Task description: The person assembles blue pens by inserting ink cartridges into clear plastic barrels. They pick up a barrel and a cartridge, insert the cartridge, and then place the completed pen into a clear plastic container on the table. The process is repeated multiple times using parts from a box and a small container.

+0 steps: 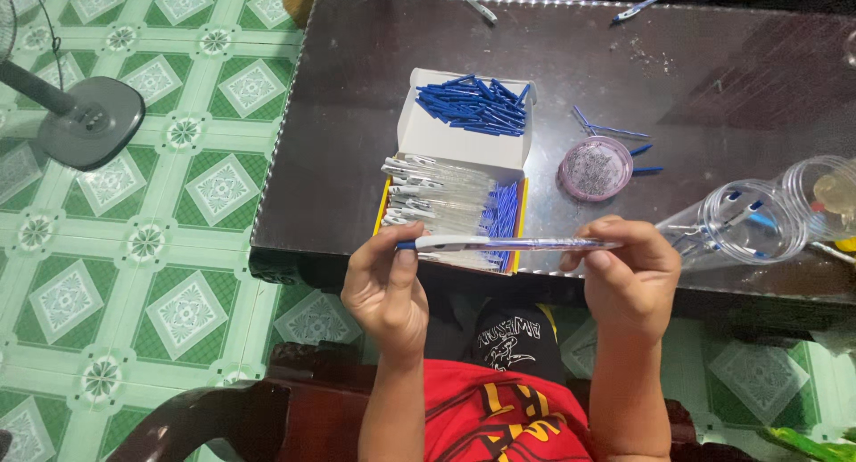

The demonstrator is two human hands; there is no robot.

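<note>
Clear-barrelled and nearly assembled, one pen (508, 243) was held level above the open box (464, 141) on the table (357, 114), pinched by left hand (385, 288) and right hand (629, 279) fingers, many barrels and blue refills (473, 105) left unassembled.

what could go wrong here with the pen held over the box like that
1. The pen is pinched only at its ends by the left hand and right hand; it might slip and fall into the open box.
2. The box sits near the table edge, so a bump from a hand could tip it off.
3. The clear jars lie on their sides and could roll.
</note>
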